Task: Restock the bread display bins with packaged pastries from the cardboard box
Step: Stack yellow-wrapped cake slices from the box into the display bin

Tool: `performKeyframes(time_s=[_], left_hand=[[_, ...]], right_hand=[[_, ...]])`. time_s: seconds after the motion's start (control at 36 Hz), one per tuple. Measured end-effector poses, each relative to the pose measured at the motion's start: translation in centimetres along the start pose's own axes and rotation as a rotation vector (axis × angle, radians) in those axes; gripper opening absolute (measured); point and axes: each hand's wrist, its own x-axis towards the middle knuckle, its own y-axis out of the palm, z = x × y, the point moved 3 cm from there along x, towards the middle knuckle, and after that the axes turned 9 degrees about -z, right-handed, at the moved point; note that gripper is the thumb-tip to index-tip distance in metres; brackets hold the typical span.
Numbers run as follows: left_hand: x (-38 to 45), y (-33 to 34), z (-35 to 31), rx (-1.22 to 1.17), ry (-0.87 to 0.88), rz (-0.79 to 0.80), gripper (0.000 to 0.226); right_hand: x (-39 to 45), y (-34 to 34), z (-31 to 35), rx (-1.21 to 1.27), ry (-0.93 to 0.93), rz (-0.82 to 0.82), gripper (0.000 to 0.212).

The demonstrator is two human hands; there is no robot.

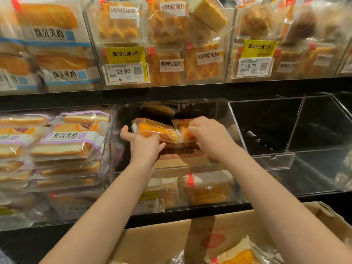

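Nearest me, below the middle bin, the cardboard box (219, 227) stands open with at least one wrapped pastry (236, 254) still inside, so stock remains to be moved.

Inside the middle bin (235, 119), both my hands are at work. My left hand (144, 143) supports an orange packaged pastry (156, 130) from beneath, thumb spread wide, fingers curled under the wrapper. My right hand (207, 136) pinches a second packet (182, 128) from above, just beside the first. I judge both are held tilted so they can be laid onto the packets already lying on the bin floor.

The bin's clear front lip sits low under my wrists; its side walls stand close on either hand, leaving room mainly upward and toward the back, where the bin is dark and largely unfilled.

Left of the middle bin, purple-labelled loaves (64, 141) fill their compartment. Right of it, a clear bin (266, 126) appears bare.

Above the middle bin, the top shelf carries a price tag (125, 73) and stacked cakes.
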Motion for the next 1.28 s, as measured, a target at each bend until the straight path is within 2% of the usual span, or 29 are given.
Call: performKeyframes(time_s=[0.06,0.17,0.28,0.36,0.42,0.47,0.53,0.58,0.64,0.69,0.81,0.94,1.08,1.17,1.28], left_hand=[[0.2,0.1,0.4,0.142,0.072,0.037,0.084],[0.9,0.3,0.9,0.354,0.070,0.093,0.083],[1.7,0.4,1.1,0.494,0.001,-0.011,0.078],[0.8,0.8,0.5,0.641,-0.007,-0.081,0.083],[0.1,1.1,0.1,0.709,0.076,-0.131,0.088],[-0.5,1.1,-0.1,0.793,0.252,-0.151,0.087],[-0.9,1.2,0.0,0.932,0.463,-0.105,0.070],[-1.0,1.9,0.3,1.171,0.581,0.025,0.055],[-0.6,2.8,0.9,1.408,0.542,0.190,0.056],[0.1,3.5,1.5,1.531,0.476,0.284,0.059],[1.4,4.4,1.8,1.674,0.594,0.278,0.058],[1.6,5.2,1.8,1.730,0.678,0.204,0.060],[1.5,4.8,1.7,1.504,0.597,0.108,0.075],[1.6,4.4,1.5,1.365,0.497,0.101,0.079],[1.5,4.1,1.4,1.316,0.451,0.139,0.081]], right_hand=[[-0.1,0.2,0.0,0.021,0.045,0.078,0.035],[-0.5,0.7,-0.6,0.035,0.133,0.200,0.053],[-0.7,1.3,-0.6,0.068,0.172,0.252,0.061],[-0.8,0.9,-0.7,0.176,0.213,0.215,0.061],[-0.8,0.5,-0.8,0.246,0.244,0.168,0.063],[-0.9,0.3,-0.8,0.280,0.264,0.141,0.063],[-1.1,0.3,-0.9,0.280,0.270,0.140,0.060],[-1.1,0.2,-1.0,0.270,0.275,0.124,0.056],[-1.0,0.1,-1.1,0.254,0.273,0.102,0.055],[-1.0,0.1,-0.9,0.243,0.265,0.102,0.054],[-1.0,0.4,-0.7,0.232,0.261,0.099,0.053],[-0.9,0.6,-1.0,0.220,0.251,0.091,0.053],[-0.8,0.9,-1.1,0.291,0.304,0.060,0.055],[-0.8,0.2,-1.2,0.405,0.311,-0.086,0.048],[-1.7,-1.6,-1.6,0.499,0.348,-0.358,0.029]])
